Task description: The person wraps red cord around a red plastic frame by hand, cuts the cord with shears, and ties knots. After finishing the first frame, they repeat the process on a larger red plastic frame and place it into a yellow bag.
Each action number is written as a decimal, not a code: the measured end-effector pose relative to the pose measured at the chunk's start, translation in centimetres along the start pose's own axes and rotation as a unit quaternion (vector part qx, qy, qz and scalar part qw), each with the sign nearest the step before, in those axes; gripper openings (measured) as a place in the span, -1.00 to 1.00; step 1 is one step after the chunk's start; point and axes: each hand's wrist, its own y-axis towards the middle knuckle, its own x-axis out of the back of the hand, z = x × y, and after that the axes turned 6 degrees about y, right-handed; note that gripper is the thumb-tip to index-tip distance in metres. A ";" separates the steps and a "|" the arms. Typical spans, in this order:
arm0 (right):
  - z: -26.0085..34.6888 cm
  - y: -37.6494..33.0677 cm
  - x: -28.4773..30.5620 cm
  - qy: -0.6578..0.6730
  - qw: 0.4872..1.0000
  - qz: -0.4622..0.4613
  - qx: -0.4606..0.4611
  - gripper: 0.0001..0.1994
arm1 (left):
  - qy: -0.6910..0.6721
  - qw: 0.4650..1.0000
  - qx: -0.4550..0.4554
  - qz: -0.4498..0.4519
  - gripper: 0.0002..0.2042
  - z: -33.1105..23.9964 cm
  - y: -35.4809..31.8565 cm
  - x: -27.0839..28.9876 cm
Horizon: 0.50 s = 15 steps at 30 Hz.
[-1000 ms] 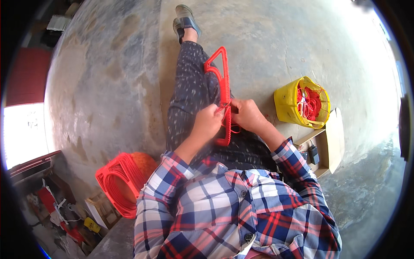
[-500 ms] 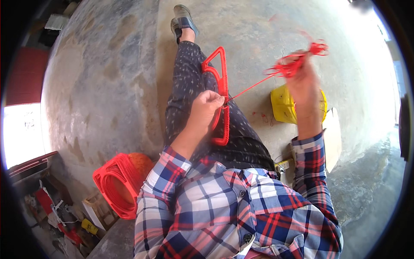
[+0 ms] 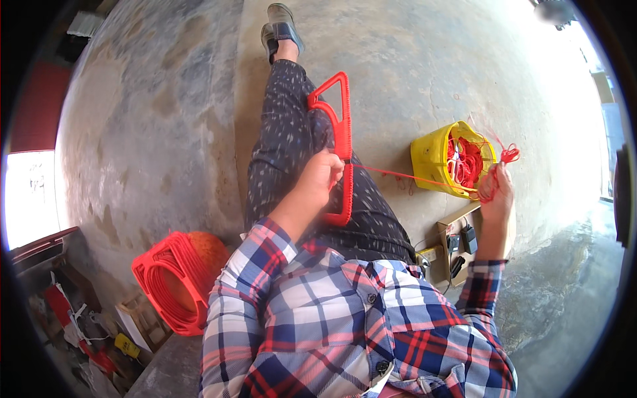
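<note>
The red frame (image 3: pixel 340 142), a long triangular plastic piece, lies along the seated person's lap, its lower bar clamped in the left hand (image 3: pixel 323 176). From that grip a red string (image 3: pixel 411 176) runs taut across to the right hand (image 3: pixel 496 192), whose fingers are closed on it out to the side, above a cardboard box (image 3: pixel 458 245). This looks like the pulling stroke of tying string onto the frame; the next move would seem to call for steady tension while the string comes back to the bar. Left of the person, a stack of red frames (image 3: pixel 174 282) stands on the floor. The yellow bucket (image 3: pixel 431 159) holds a tangle of red string. The box holds small dark items, too small to tell.
</note>
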 end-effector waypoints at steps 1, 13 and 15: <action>-2.0 1.3 1.9 0.070 0.997 -0.005 -0.018 -0.71 | 0.000 1.000 -0.001 0.000 -0.76 0.0 -0.2 -0.5; -10.1 -3.2 -14.6 -0.065 0.833 0.479 -0.270 -0.40 | 0.060 0.968 -0.212 0.123 -0.82 -4.1 -7.9 -5.5; -11.2 -0.2 -12.3 -0.023 0.838 0.444 -0.317 -0.48 | -0.164 0.949 -0.166 0.211 -0.84 -6.0 -7.3 -3.6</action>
